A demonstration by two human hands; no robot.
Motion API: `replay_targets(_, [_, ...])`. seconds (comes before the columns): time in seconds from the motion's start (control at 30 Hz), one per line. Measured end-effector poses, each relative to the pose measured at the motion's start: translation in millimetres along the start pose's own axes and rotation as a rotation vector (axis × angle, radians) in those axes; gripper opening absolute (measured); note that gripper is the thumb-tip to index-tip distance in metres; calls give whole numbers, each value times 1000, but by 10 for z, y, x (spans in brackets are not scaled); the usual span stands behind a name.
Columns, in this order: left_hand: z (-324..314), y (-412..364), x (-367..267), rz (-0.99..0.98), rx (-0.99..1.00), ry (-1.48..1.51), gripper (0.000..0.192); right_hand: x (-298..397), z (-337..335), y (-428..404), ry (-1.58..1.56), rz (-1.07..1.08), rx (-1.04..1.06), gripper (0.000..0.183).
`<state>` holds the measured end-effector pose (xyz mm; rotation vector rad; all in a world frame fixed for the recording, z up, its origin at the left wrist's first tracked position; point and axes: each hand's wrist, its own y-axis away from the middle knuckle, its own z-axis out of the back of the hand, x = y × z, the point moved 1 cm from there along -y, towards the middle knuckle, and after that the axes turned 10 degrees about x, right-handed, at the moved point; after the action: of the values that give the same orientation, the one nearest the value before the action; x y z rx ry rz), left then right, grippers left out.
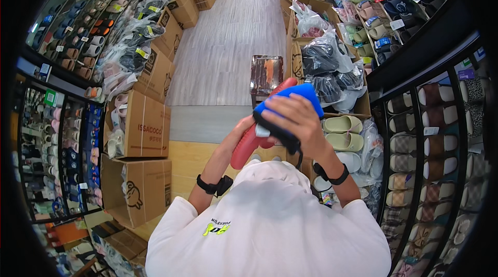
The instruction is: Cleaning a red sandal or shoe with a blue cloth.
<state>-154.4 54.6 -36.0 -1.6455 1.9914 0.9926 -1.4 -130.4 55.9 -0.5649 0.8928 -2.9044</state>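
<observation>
My left hand [242, 128] holds a red slipper [248, 148] by its edge in front of my chest, sole side partly showing. Over it, my right hand [293, 121] grips a blue and black handheld device [303, 96], perhaps a label gun; its exact kind is not plain. A small pale piece [262, 131] at the device's end lies against the slipper. Another red part [286, 84], which seems to be a slipper's end, shows beyond the device. A dark cord or strap hangs below the device near my right wrist. My left fingers are partly hidden.
A small stool [266, 74] with a worn top stands ahead in the aisle. Cardboard boxes [149, 125] line the left side. At right are a box of bagged shoes [321, 57], pale green slippers [343, 124] and a slipper rack [439, 121]. More slipper shelves slope up on both sides.
</observation>
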Motion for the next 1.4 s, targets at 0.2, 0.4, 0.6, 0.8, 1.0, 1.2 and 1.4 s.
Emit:
replay_targets(0.2, [-29, 11, 4, -63, 116, 91, 46, 224, -137, 16, 29, -7, -55, 52])
replay_targets(0.4, [-172, -65, -58, 5, 36, 151, 39, 520, -248, 77, 6, 259, 70, 43])
replay_targets(0.6, [-211, -1, -109, -63, -91, -119, 55, 66, 16, 51, 93, -53, 0, 50])
replay_targets(0.8, [-22, 1, -87, 56, -79, -113, 61, 121, -35, 88, 63, -88, -55, 51])
replay_targets(1.0, [-158, 123, -65, -8, -164, 82, 55, 253, -43, 155, 32, 78, 31, 47])
replay_targets(1.2, [-304, 119, -178, 56, -101, 1, 45, -109, 1, 201, 4, -220, -206, 53])
replay_targets(1.4, [-414, 176, -218, 31, -231, -38, 45, 281, -20, 238, 43, 42, -20, 47])
